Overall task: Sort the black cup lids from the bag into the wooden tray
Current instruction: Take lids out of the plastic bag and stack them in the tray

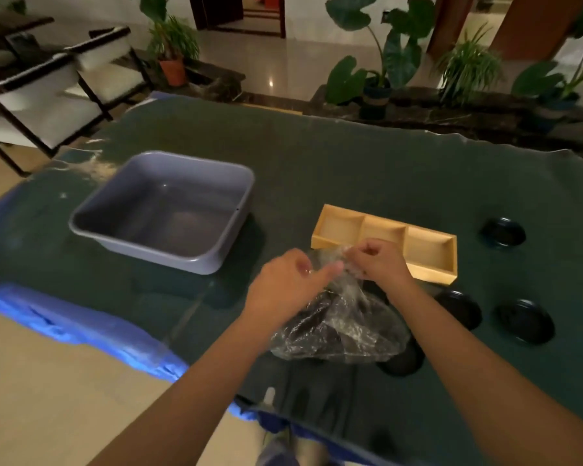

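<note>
In the head view, both hands work at the top of the bag [337,327], a clear plastic one lying on the green table [350,169] just in front of the tray [431,269]. The left hand [285,285] and the right hand [379,262] are each closed, pinching the crumpled neck of the bag between them, as if to open it. Dark shapes, likely lids, show through the plastic.

The tray has three compartments, and all three look empty, so no lid is sorted yet. Four lids lie loose on the table: one [502,233] to the right of the tray, two [460,309] [525,321] nearer the person on the right, and one [401,361] partly under the bag's right edge. A grey tub [196,260], also empty, sits well to the left.

By this showing the task is at its start: the bag is to be opened, and all lids remain to be placed.
</note>
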Tool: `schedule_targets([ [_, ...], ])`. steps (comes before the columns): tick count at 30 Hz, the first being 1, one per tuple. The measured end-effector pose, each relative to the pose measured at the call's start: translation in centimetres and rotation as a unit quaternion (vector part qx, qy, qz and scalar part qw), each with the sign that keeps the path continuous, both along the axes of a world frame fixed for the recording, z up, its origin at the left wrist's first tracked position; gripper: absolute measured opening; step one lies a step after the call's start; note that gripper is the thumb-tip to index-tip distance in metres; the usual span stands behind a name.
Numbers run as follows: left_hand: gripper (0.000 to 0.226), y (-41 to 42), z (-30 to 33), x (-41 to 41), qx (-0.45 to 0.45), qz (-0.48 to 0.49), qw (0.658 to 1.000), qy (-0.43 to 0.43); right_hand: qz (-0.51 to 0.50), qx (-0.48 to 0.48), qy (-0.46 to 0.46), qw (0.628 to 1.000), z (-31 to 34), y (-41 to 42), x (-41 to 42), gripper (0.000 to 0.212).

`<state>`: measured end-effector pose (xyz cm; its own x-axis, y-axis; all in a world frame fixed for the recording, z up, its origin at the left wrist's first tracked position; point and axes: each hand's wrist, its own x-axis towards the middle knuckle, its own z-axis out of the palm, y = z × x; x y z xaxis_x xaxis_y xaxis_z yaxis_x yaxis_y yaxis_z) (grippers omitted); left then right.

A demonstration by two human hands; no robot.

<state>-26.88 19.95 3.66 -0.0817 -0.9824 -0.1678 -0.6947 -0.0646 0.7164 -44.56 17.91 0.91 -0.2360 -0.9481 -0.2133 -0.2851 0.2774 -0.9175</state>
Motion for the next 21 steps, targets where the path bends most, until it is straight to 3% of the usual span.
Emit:
schedule_targets([
  [3,0.052,0.4,0.0,-2.9,0.041,-0.031,0.998,-0.024,0.007,-0.033,0.026,0.999,-0.1,-0.1,0.2,0.018],
  [8,0.016,0.1,-1.8,-4.0,0.036,0.012,0.993,0.113,-0.014,-0.014,0.083,0.996,-0.4,1.3,-0.8,0.043],
  [10,0.012,0.2,-2.4,-4.0,0.08,0.015,0.982,0.17,-0.036,0.006,0.036,0.999,-0.3,2.4,-1.6,0.037],
  [12,0.009,0.3,-2.7,-3.8,0.142,0.007,0.963,0.23,-0.063,0.013,-0.063,0.996,-0.3,4.2,-2.8,0.009],
  [13,0.008,0.4,-2.8,-3.5,0.172,0.001,0.95,0.262,-0.064,0.02,-0.111,0.992,-0.4,5.3,-3.3,0.007],
  [16,0.006,0.1,-3.0,-3.0,0.217,-0.014,0.92,0.327,-0.003,0.067,-0.227,0.972,-1.0,8.2,-3.9,0.022],
  [21,0.018,-0.6,-2.9,-3.4,0.25,-0.009,0.89,0.381,0.063,0.112,-0.289,0.949,-2.3,9.1,-3.2,0.023],
])
